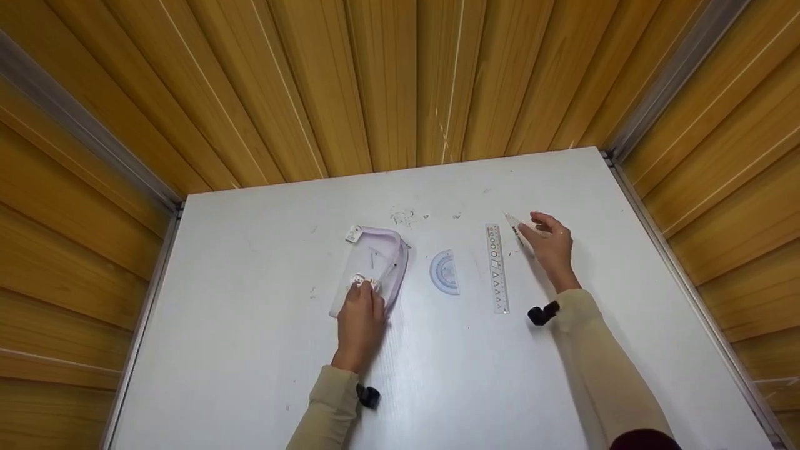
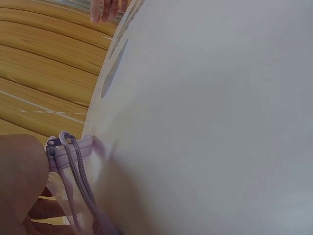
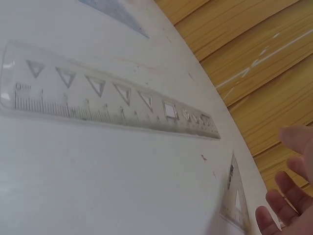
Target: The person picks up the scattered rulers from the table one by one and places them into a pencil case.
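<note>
A lilac-edged mesh pencil case (image 1: 359, 250) with a small cartoon tag at its top corner lies left of the table's middle. My left hand (image 1: 360, 325) grips its near part; purple zipper cords (image 2: 80, 171) hang there in the left wrist view. On the right, a clear triangular set square (image 3: 235, 193) lies on the table beside my right hand (image 1: 551, 247). The right fingers are spread and loosely bent, with nothing pinched between them; whether they touch the set square cannot be told. Left of it lies a clear ruler (image 1: 497, 269) with cut-out shapes.
A bluish protractor (image 1: 445, 273) lies between the pencil case and the ruler. Dark scuff marks (image 1: 403, 217) spot the white table (image 1: 250, 350) toward its far edge. Wood-patterned walls (image 1: 387, 81) rise behind and at both sides.
</note>
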The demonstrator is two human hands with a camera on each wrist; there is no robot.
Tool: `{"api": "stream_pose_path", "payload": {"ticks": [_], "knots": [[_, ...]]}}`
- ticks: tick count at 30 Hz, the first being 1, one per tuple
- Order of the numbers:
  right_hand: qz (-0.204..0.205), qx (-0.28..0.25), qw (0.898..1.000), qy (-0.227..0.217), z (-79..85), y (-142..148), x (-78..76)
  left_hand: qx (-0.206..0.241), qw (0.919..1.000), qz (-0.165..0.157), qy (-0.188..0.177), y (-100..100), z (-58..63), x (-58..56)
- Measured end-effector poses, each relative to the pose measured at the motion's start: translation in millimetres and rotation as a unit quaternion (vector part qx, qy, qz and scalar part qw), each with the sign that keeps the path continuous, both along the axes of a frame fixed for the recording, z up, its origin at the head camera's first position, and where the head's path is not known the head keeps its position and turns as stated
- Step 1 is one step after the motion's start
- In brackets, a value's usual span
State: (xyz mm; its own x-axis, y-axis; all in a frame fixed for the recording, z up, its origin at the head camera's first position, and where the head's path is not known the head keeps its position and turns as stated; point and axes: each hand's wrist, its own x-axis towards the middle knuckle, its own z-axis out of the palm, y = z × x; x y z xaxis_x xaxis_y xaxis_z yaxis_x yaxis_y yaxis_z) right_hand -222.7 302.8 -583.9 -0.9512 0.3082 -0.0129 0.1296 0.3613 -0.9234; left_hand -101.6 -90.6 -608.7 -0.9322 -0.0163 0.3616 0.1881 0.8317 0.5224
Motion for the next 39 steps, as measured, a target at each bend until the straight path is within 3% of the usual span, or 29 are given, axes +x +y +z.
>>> {"api": "stream_pose_path", "payload": {"ticks": [8,16,39], "knots": [[-0.002,0.086,0.996,-0.038,-12.3,10.6,1.2,-0.015,0.9996,-0.004,0.023,0.6,-2.5,2.2],[0.000,0.163,0.985,-0.049,-22.7,10.8,5.5,-0.008,0.9999,0.003,0.013,0.9,-3.6,3.4],[-0.003,0.212,0.976,-0.044,-28.3,8.5,2.2,-0.008,0.9998,-0.001,0.018,-0.4,-2.8,-1.1]]}}
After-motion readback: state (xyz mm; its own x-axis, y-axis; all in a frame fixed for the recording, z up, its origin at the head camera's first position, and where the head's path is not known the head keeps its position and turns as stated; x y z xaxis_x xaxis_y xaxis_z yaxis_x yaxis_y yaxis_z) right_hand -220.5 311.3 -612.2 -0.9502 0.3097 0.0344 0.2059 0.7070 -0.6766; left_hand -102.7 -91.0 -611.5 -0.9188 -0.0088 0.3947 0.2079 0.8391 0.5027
